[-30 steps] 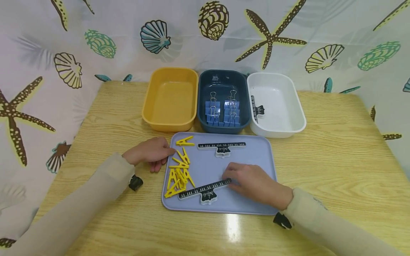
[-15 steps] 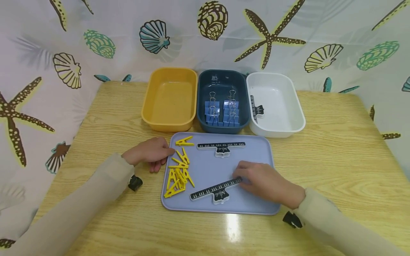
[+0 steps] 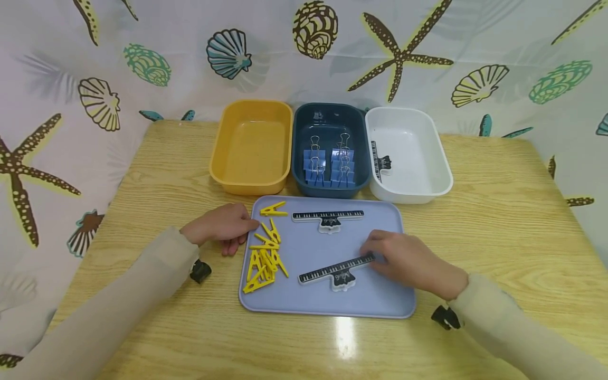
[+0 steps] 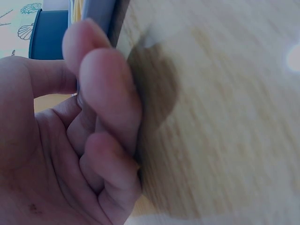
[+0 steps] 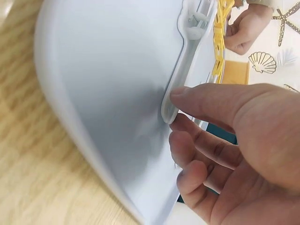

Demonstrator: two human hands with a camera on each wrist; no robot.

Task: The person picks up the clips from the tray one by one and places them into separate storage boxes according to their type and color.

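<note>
My right hand (image 3: 404, 258) pinches the right end of a black-and-white piano-keyboard page clip (image 3: 342, 271) between thumb and fingers. In the right wrist view, the thumb lies on the end of that clip (image 5: 180, 75), just over the tray surface. My left hand (image 3: 223, 227) is at the left rim of the lavender tray (image 3: 328, 307), thumb side on the rim, the other fingers curled beside it on the table. Several yellow clothespins (image 3: 268, 258) lie along the tray's left side. A second keyboard page clip (image 3: 329, 218) lies near the tray's back edge.
Behind the tray stand a yellow bin (image 3: 252, 187), a dark blue bin (image 3: 332, 193) with several blue binder clips (image 3: 343, 168), and a white bin (image 3: 413, 198) holding one keyboard page clip (image 3: 380, 163). A shell-patterned cloth (image 3: 280, 31) hangs behind the wooden table (image 3: 503, 211).
My right hand has slid rightward and slightly back with the keyboard page clip, drawing it away from the clothespins. The left hand has stayed at the tray's rim.
</note>
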